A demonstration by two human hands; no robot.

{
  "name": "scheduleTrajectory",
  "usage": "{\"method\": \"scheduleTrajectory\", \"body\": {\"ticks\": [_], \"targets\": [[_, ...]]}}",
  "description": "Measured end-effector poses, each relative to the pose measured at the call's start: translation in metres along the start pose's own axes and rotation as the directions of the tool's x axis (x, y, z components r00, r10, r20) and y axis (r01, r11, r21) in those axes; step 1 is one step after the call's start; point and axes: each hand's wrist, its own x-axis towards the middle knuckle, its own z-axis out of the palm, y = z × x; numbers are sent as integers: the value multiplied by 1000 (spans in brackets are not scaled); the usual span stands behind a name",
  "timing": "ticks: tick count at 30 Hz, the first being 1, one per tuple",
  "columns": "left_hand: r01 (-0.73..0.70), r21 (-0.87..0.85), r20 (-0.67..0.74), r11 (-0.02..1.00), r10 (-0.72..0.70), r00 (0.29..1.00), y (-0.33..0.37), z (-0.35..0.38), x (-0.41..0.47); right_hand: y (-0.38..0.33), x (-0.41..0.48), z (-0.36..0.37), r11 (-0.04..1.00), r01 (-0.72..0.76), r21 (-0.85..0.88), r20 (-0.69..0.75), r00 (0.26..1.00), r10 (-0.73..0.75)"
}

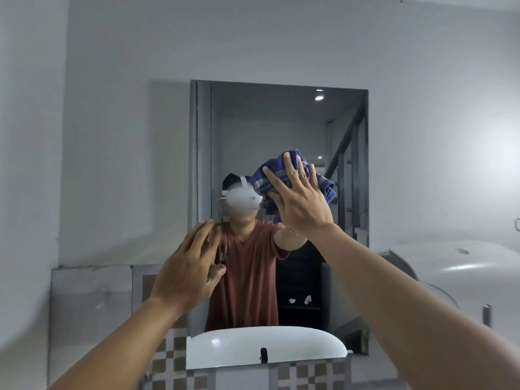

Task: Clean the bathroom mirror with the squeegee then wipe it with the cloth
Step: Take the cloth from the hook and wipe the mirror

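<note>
Both hands are up at the mirror — the right hand lies flat, fingers spread straight, pressing the blue striped cloth against the glass right of centre. The left hand hovers by the lower left edge, fingers loosely extended, holding nothing — slightly blurred

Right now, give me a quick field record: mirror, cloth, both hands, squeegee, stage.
mirror: on the wall above the sink
cloth: blue, striped, bunched against the glass, upper right area
right hand: fingers straight and spread, pressing the cloth to the mirror
left hand: raised near the mirror's left edge, blurred, holds nothing
squeegee: not in view
stage: cloth wipe, judging by the cloth on the glass
</note>
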Motion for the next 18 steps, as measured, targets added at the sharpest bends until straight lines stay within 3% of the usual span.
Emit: {"method": "scheduleTrajectory", "body": {"ticks": [12, 18], "targets": [[-6, 21, -8, 1000, 6, 1000, 0, 3, -1, 63, -16, -9, 925, -371, 78, -34, 927, 374], [15, 14, 4, 1000, -15, 1000, 3, 1, 0, 72, -39, -4, 865, -473, 169, -67, 870, 489]]}}
